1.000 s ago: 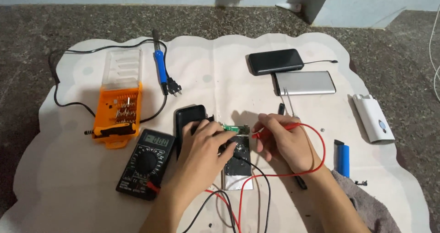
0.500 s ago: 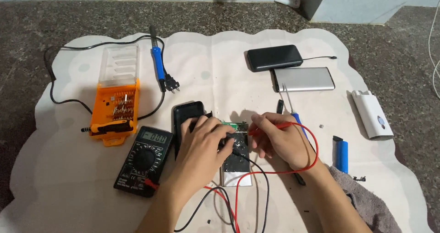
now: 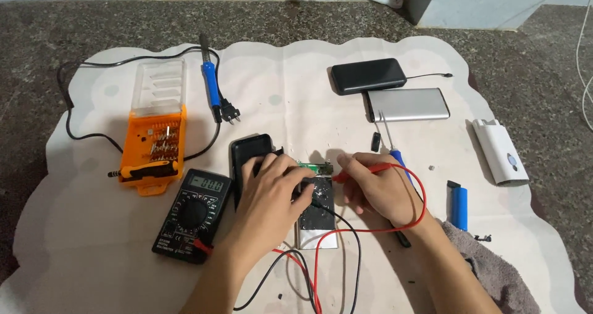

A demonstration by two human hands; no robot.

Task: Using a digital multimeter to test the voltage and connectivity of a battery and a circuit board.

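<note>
Left hand: my left hand (image 3: 272,187) lies flat, fingers spread, over the opened battery pack (image 3: 318,206) at centre frame; whether its grip closes on the black probe I cannot tell.
Right hand: my right hand (image 3: 377,187) has its grip pinched on the red probe (image 3: 364,169), tip at the small green board (image 3: 314,167).
Meter: black multimeter (image 3: 188,215), lower left of centre.
Surroundings: orange bit case (image 3: 153,147) left; blue soldering iron (image 3: 211,82) upper left; black power bank (image 3: 367,75) upper right.
</note>
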